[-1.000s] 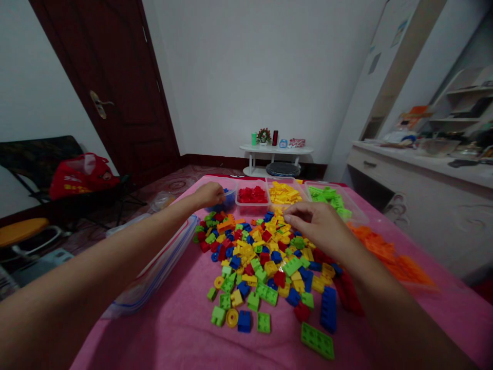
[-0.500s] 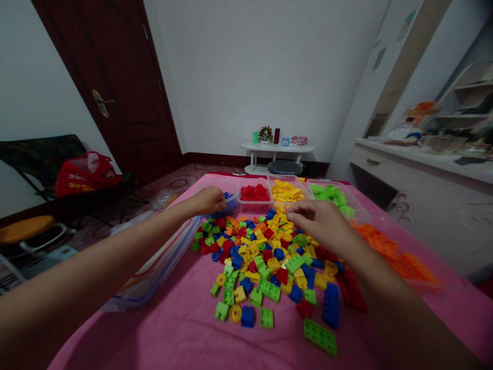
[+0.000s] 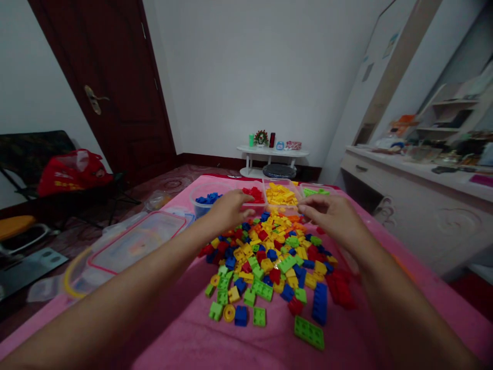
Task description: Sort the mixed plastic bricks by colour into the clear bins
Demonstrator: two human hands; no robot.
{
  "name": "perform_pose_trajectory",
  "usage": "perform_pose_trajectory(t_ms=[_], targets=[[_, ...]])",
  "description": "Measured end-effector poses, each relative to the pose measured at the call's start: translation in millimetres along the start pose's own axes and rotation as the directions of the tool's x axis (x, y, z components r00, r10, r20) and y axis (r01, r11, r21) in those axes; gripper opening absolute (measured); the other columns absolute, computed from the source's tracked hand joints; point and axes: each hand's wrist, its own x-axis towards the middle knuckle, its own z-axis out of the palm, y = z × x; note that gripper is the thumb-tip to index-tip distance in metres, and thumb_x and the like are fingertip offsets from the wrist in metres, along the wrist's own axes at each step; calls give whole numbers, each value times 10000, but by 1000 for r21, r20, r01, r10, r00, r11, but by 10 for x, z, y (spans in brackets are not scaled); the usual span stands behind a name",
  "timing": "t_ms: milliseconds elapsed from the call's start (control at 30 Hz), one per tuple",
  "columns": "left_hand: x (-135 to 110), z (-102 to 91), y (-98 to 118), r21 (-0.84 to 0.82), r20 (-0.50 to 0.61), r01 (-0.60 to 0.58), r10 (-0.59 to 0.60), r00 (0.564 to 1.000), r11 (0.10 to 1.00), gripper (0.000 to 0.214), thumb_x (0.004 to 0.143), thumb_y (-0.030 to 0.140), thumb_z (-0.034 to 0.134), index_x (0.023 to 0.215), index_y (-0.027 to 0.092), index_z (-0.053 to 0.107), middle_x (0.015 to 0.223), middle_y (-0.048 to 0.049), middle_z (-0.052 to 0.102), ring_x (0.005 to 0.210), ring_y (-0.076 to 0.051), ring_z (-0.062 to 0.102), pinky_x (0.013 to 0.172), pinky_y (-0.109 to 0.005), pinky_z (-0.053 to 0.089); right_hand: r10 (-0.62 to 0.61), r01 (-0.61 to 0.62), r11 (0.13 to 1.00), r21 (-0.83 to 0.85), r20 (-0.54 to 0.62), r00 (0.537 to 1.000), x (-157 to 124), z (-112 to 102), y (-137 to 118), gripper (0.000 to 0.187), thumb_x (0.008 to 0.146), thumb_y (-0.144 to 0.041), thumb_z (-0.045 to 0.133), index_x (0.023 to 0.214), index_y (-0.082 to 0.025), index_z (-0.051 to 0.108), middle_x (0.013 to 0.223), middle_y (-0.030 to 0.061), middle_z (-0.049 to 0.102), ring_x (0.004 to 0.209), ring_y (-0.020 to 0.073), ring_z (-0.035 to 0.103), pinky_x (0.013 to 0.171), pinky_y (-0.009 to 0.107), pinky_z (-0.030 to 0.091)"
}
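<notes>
A pile of mixed toy building bricks [image 3: 265, 252] in red, blue, yellow and green lies on the pink cloth. My left hand [image 3: 231, 208] is over the pile's far left edge, in front of the box of red bricks [image 3: 253, 195], its thumb and forefinger apart with nothing seen between them. At the pile's far right, my right hand [image 3: 331, 210] has thumb and forefinger drawn together near the box of yellow bricks [image 3: 281, 194]; whatever they hold is too small to make out. The round tub of blue bricks [image 3: 208, 198] stands beyond my left forearm.
A box of green bricks [image 3: 315, 191] stands at the back right, partly behind my right hand. Clear lids [image 3: 140, 241] lie at the left edge of the pink cloth [image 3: 185, 329]. A white counter [image 3: 423, 167] runs along the right.
My left hand has come away from the blue tub, moving right to the red box, and its fingers have opened. My right hand has shifted slightly right. The view has turned a little.
</notes>
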Motion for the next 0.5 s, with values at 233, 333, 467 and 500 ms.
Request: perform_pose_trajectory(t_ms=[233,333,467,500], targets=[[28,260,189,-362,159,37,22,987,931,259,778,187,539,963,160,718,971,-60,719,849,-177,638,760,-254,456,48,3,947,-320,150,988,-16,16,161,196,717,-161,556,827,-183,717,804,45,705,704,156,619,590,233,422],[-46,214,61,-406,235,65,35,971,912,211,741,176,548,847,132,726,775,-43,720,687,-148,625,620,-218,437,132,22,898,-440,318,939,-51,136,172,223,676,-125,575,824,-204,722,796,22,701,698,137,607,582,213,391],[-133,139,54,-413,308,25,114,945,910,193,715,208,589,829,148,732,723,-31,710,606,-127,597,557,-201,402,250,57,842,-537,481,840,-120,310,80,278,617,-167,648,866,-256,734,788,-2,703,688,143,605,560,216,359],[-149,142,90,-387,317,16,116,941,922,195,710,221,601,837,158,735,732,-34,713,607,-130,596,555,-204,398,260,66,830,-553,489,832,-136,344,55,287,612,-172,653,872,-262,736,808,0,707,712,149,611,571,216,363]])
